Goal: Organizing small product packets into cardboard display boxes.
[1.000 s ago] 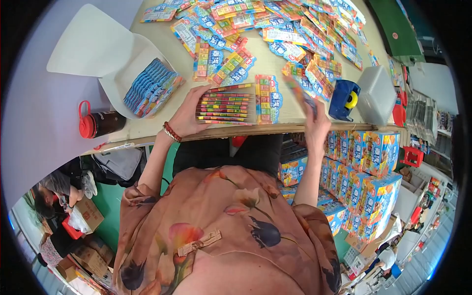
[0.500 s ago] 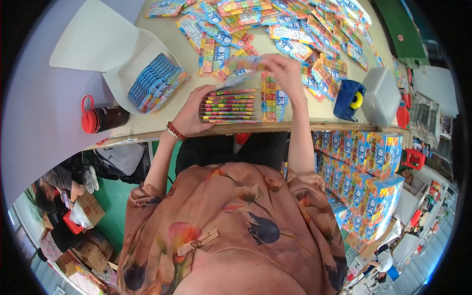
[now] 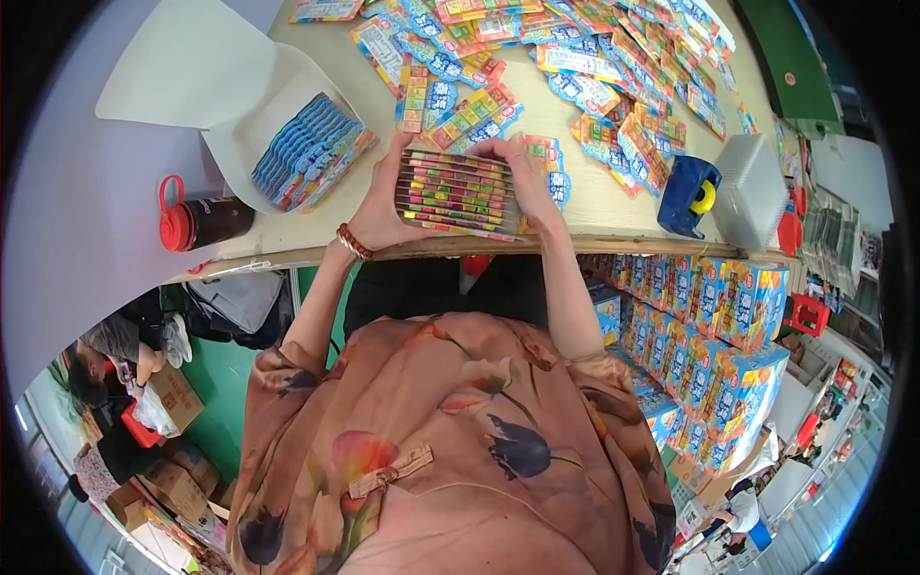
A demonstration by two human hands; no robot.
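Both ends of a stack of colourful packs (image 3: 456, 195) are clasped in the head view, the left hand (image 3: 379, 209) on one, the right hand (image 3: 533, 190) on the other, at the near edge of the table (image 3: 613, 220). A single pack (image 3: 556, 177) lies just beside the right hand.

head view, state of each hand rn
Left hand: closed on the left end of the stack of colourful packs.
Right hand: closed on the right end of that same stack.
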